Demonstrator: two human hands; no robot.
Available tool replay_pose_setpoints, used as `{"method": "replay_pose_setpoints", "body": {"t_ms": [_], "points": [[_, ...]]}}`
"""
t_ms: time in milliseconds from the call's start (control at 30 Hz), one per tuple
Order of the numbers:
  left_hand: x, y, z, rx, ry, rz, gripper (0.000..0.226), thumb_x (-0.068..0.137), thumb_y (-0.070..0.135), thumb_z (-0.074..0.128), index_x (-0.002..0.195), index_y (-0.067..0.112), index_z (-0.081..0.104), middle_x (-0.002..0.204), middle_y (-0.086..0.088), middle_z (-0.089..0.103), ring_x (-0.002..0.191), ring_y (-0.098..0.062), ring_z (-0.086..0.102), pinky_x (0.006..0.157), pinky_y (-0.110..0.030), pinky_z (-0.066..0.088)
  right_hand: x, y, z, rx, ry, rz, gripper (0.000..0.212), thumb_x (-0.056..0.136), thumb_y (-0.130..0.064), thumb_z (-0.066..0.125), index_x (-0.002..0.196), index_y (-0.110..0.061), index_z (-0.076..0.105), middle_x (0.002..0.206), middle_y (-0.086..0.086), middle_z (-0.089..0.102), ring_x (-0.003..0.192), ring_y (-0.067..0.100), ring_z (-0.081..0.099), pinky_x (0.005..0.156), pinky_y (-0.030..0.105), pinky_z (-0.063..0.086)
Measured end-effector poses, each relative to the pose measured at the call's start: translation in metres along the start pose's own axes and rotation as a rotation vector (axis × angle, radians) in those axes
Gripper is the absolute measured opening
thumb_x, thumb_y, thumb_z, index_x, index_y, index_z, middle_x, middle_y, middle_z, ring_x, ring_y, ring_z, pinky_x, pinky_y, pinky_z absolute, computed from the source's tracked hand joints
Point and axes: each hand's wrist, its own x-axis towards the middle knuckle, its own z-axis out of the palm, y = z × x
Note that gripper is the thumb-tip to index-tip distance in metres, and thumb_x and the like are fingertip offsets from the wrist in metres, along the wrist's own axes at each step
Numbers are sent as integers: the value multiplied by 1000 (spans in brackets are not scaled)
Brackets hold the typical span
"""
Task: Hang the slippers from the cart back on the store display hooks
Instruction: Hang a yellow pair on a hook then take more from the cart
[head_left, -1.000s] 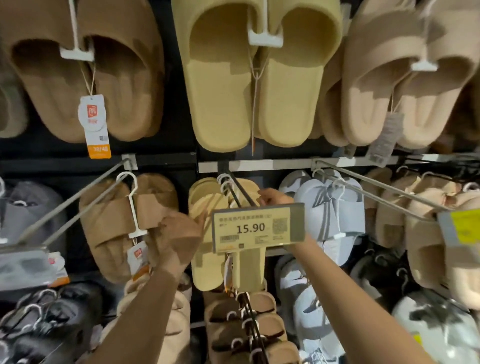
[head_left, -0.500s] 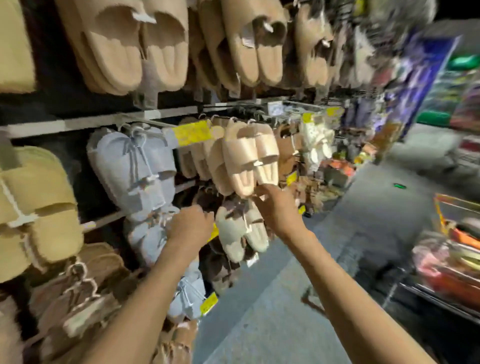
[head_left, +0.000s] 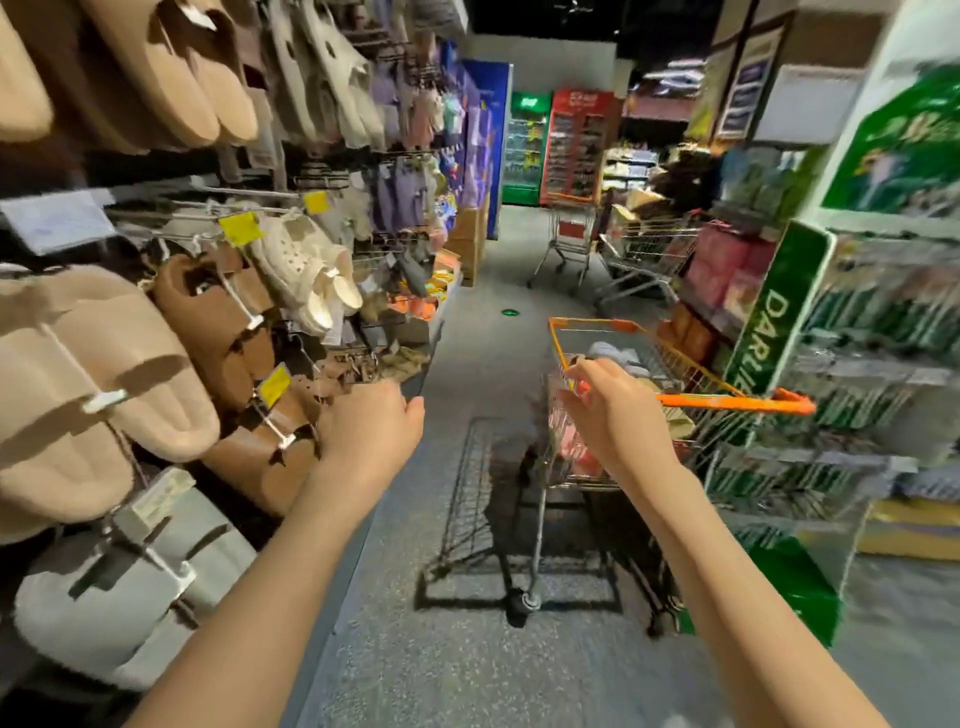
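Both hands (head_left: 608, 410) empty nr cart (head_left: 727, 401); cart contents blurred, unclear

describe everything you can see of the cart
The cart is a wire-mesh shopping cart with an orange rim and orange handle, standing upright in the aisle on small castors, right of the slipper display. It holds pale and pinkish items, too blurred to identify. The right hand reaches toward its near edge; whether it touches is unclear.
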Motion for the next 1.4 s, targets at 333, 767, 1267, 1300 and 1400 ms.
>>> {"method": "replay_pose_setpoints", "body": {"t_ms": [333, 767, 1267, 1300, 1400], "points": [[199, 76, 78, -19, -79, 271, 35, 96, 39, 43, 106, 11, 61, 111, -12, 62, 106, -34, 57, 83, -40, 46, 94, 109, 59, -194, 72, 256, 18, 78, -13, 71, 94, -6, 66, 94, 14, 66, 83, 37, 64, 67, 41, 53], [429, 196, 251, 10, -283, 498, 33, 97, 36, 40, 109, 12, 58, 110, -9, 62, 103, -32, 57, 85, -40, 45, 208, 307, 194, -353, -45, 593, 21, 87, -19, 62, 99, -2, 63, 103, 14, 60, 97, 35, 57, 68, 42, 49], [593, 366, 468, -27, -593, 877, 33, 97, 32, 40, 98, 5, 59, 103, -15, 63, 97, -34, 59, 77, -40, 47, 265, 486, 317, -404, -146, 1193, 33, 90, -23, 55, 121, -11, 53, 122, 9, 50, 109, 29, 52, 76, 38, 48], [597, 380, 484, -48, -621, 924, 33, 98, 31, 40, 96, 3, 59, 100, -17, 64, 94, -35, 60, 74, -41, 48, 264, 494, 325, -406, -147, 1252, 36, 90, -22, 55, 124, -11, 50, 124, 9, 48, 111, 29, 51, 77, 38, 48], [596, 411, 516, -93, -701, 1038, 31, 97, 25, 39, 100, 2, 60, 99, -20, 64, 91, -37, 61, 73, -44, 50, 262, 508, 343, -413, -161, 1391, 41, 89, -22, 55, 127, -9, 46, 126, 11, 45, 112, 30, 49, 79, 39, 47]]}}
